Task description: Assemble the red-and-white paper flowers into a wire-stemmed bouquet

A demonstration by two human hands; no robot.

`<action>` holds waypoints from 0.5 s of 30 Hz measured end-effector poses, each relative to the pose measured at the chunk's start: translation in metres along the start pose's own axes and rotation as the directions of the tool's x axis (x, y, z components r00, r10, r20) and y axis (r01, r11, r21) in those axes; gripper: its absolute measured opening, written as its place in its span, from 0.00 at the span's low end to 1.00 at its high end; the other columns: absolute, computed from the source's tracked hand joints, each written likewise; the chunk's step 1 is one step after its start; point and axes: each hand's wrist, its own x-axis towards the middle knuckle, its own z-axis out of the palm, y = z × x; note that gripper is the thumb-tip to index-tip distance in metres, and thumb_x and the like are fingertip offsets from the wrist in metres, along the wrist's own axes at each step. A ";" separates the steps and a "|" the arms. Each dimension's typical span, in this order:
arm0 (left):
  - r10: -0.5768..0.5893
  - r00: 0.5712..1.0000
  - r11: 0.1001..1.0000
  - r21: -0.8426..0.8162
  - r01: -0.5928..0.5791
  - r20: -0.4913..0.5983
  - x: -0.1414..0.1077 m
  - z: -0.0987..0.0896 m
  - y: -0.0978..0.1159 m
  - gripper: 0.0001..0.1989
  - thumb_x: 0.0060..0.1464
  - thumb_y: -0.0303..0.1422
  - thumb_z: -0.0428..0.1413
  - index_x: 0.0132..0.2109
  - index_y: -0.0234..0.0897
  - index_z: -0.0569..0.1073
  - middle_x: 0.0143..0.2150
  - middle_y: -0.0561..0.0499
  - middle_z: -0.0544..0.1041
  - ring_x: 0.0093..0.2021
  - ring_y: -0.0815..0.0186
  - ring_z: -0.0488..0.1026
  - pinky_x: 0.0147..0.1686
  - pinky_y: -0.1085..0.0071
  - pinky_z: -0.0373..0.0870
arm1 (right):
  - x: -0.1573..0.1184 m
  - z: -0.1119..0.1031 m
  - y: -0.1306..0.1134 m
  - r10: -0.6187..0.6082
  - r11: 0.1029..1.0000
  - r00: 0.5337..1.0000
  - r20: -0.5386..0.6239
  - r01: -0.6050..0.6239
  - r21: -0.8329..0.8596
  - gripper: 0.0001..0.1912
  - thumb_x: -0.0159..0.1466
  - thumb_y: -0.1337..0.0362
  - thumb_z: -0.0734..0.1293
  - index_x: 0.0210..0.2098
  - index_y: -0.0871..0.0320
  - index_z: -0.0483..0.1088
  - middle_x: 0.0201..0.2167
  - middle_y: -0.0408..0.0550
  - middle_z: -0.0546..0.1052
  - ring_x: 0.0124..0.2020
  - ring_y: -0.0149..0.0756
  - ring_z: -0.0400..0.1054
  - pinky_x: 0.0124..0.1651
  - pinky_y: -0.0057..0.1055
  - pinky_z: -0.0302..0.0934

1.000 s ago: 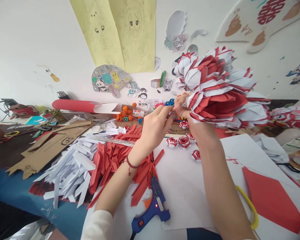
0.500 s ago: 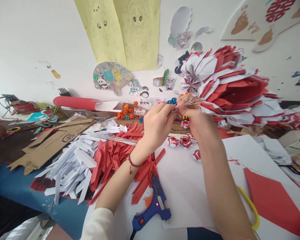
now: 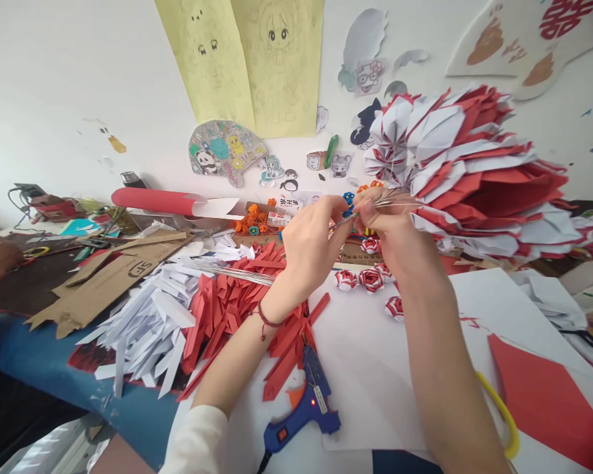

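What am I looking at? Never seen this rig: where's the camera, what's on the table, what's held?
There is no machine: these are a person's bare hands, seen from one head-worn camera looking forward and down. The right hand holds thin, pale, wire-like stems below large red-and-white folded-paper flowers. The left hand meets the stems lower down; its exact hold is hidden. On the table are loose white paper strips, folded red paper strips, a blue glue gun and small red-and-white paper rosettes. At the left edge is another person's hand.
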 end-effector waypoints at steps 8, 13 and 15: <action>0.184 0.982 0.975 0.136 -0.175 -0.050 -0.002 0.003 -0.006 0.05 0.65 0.33 0.54 0.39 0.39 0.72 0.29 0.54 0.76 0.28 0.71 0.70 0.32 0.72 0.60 | 0.001 -0.001 0.011 0.075 0.990 0.993 -0.092 -0.062 0.130 0.21 0.48 0.45 0.75 0.22 0.53 0.68 0.26 0.44 0.68 0.26 0.34 0.58 0.32 0.37 0.55; 0.208 0.978 0.958 0.206 -0.201 -0.011 -0.003 0.003 -0.006 0.11 0.65 0.33 0.53 0.32 0.39 0.71 0.27 0.54 0.74 0.28 0.70 0.68 0.30 0.70 0.57 | 0.002 -0.001 0.015 0.123 0.986 0.983 -0.138 -0.105 0.129 0.19 0.48 0.46 0.76 0.21 0.53 0.69 0.21 0.43 0.66 0.24 0.35 0.59 0.31 0.38 0.54; 0.181 0.983 0.963 0.194 -0.186 0.045 -0.004 0.003 -0.006 0.11 0.66 0.32 0.51 0.33 0.39 0.70 0.28 0.53 0.74 0.29 0.69 0.69 0.31 0.69 0.57 | 0.001 -0.001 0.014 0.134 0.978 0.981 -0.140 -0.109 0.179 0.18 0.47 0.49 0.77 0.21 0.54 0.71 0.21 0.43 0.67 0.24 0.34 0.59 0.31 0.38 0.53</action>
